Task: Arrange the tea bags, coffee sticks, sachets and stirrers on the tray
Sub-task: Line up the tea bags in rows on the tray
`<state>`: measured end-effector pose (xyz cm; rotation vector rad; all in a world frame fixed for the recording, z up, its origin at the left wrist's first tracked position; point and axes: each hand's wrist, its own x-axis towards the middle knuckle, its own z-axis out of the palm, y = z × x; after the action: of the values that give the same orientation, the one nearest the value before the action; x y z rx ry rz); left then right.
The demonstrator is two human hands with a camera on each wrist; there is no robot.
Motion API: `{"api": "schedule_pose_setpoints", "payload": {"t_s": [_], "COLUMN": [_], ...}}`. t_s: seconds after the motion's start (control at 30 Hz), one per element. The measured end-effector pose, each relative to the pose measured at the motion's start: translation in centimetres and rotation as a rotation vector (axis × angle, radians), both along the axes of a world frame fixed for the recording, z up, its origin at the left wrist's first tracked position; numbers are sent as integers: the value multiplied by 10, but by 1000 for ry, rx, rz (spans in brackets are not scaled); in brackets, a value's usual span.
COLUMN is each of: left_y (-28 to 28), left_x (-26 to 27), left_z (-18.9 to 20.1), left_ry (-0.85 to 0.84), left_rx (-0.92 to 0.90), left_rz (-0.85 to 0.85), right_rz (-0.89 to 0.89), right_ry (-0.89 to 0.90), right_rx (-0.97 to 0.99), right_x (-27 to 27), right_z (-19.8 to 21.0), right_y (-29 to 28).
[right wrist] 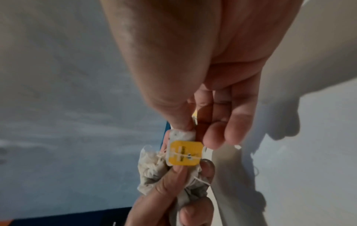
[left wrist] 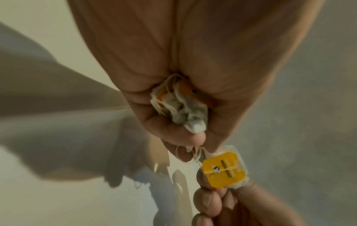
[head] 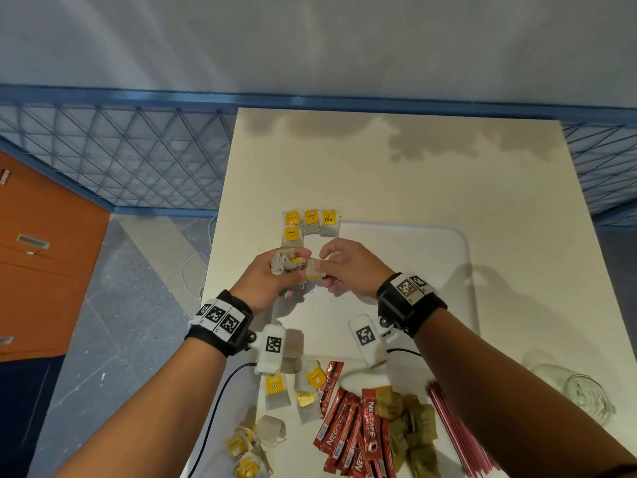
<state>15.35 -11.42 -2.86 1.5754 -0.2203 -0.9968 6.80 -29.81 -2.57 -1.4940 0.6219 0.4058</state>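
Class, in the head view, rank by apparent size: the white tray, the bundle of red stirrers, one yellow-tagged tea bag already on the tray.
1. white tray
2. bundle of red stirrers, though nearness to the camera enlarges it
3. tea bag

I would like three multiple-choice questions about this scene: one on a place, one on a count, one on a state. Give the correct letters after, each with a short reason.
1. Where do the red coffee sticks lie?
A. on the table, nearer the person than the tray
B. on the tray
C. in the glass jar

2. How many tea bags are laid out at the tray's far left corner?
A. two
B. four
C. seven

3. What is the left hand doing?
A. resting flat
B. gripping a bunch of tea bags
C. holding stirrers

Answers: 1 A, they lie near the forearms; 2 B, three in a row, one below; 3 B, fingers curl round crumpled bags.
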Motion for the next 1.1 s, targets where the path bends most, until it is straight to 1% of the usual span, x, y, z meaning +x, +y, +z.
{"api": "schedule_pose_setpoints", "payload": {"t_s": [0.17, 0.3, 0.4, 0.5, 0.57, 0.67, 0.7, 0.77, 0.83, 0.93, 1.03, 1.1], "left_y": [-2, -3, -3, -5, -7, -6, -5, -4, -5, -9, -12, -12], "left_x": [1, -1, 0, 0, 2, 7, 9, 12, 15, 17, 20, 23], "left_z": [2, 1, 2, 3, 5, 7, 6, 5, 6, 9, 7, 2], "left_ry": [-11, -54, -68, -90, -105, -121, -124, -119, -110, -92, -72, -71], "left_rx": [4, 13, 20, 60, 95, 149, 166, 178, 183, 168, 176, 192], "left_rz": [-3, -37, -46, -8, 11, -19, -37, -51, -38, -13, 25, 39], "right_rz": [-50, -179, -222, -219, -148, -29, -4, 46, 80, 79, -21, -98], "right_ry": [53, 75, 95, 91, 87, 78, 35, -88, -142, -162, -181, -154], "right_rx": [145, 382, 437, 439, 353, 20, -73, -183, -304, -458, -545, -569], "right_x": [0, 2, 3, 3, 4, 5, 6, 6, 8, 16, 25, 31], "right_z": [6, 9, 7, 11, 14, 14, 10, 3, -3, -6, -10, -13], "right_y": [-3, -5, -7, -7, -5, -2, -1, 2, 5, 6, 5, 3]}}
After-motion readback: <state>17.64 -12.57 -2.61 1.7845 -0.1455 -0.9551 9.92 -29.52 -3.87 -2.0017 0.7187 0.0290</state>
